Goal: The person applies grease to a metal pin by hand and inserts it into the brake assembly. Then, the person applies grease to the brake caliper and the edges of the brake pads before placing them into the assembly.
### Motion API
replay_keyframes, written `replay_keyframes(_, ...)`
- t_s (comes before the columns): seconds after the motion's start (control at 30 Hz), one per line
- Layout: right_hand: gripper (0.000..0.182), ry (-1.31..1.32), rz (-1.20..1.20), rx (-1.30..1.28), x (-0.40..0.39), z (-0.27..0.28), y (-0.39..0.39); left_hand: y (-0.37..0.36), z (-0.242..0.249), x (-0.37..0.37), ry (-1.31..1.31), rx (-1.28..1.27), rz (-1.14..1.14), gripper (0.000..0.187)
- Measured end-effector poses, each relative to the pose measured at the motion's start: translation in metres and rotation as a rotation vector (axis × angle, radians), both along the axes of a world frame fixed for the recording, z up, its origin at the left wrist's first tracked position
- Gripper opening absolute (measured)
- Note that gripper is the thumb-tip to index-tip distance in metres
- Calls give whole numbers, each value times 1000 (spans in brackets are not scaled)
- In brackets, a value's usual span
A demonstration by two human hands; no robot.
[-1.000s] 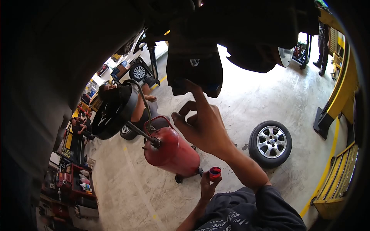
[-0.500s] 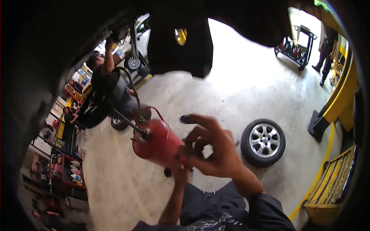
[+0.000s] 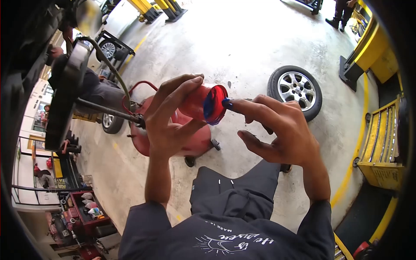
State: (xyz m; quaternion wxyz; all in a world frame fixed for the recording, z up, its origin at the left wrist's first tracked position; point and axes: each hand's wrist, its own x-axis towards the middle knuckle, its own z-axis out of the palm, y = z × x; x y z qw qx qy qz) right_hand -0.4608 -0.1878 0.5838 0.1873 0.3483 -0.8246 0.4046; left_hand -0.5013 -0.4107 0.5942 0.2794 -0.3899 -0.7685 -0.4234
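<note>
My left hand [image 3: 167, 119] is wrapped round a small red can [image 3: 193, 103], tilted so that its open end faces right. Blue grease [image 3: 211, 106] coats the inside and rim of the can. My right hand [image 3: 281, 130] is just right of the opening, fingers apart, with blue grease on the tip of its index finger at the rim. Behind my left hand, a larger red tank [image 3: 190, 141] with small wheels stands on the floor.
A wheel with a tyre [image 3: 277, 82] lies on the floor at the upper right. A metal rod [image 3: 106, 109] and a hose run at the left, near a co-worker [image 3: 97, 89]. Yellow lift posts [image 3: 377, 47] and a yellow rack [image 3: 379, 143] stand at right.
The view has tilted down and the dark car underside has left the top. My left hand has come up into sight with the small can, and my right hand has moved right.
</note>
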Motion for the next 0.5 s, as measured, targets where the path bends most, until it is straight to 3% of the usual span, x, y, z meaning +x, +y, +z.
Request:
replay_keyframes(0.2, 59, -7, -56, 155, 6, 8, -22, -9, -3, -3, 135, 38, -16, 42)
replay_keyframes(0.33, 63, -7, -46, 78, 11, 12, -31, -7, 0, -12, 350, 81, -3, 46)
replay_keyframes(0.5, 71, -367, 83, -124, 18, 27, -35, -2, 2, -24, 423, 126, 26, 49)
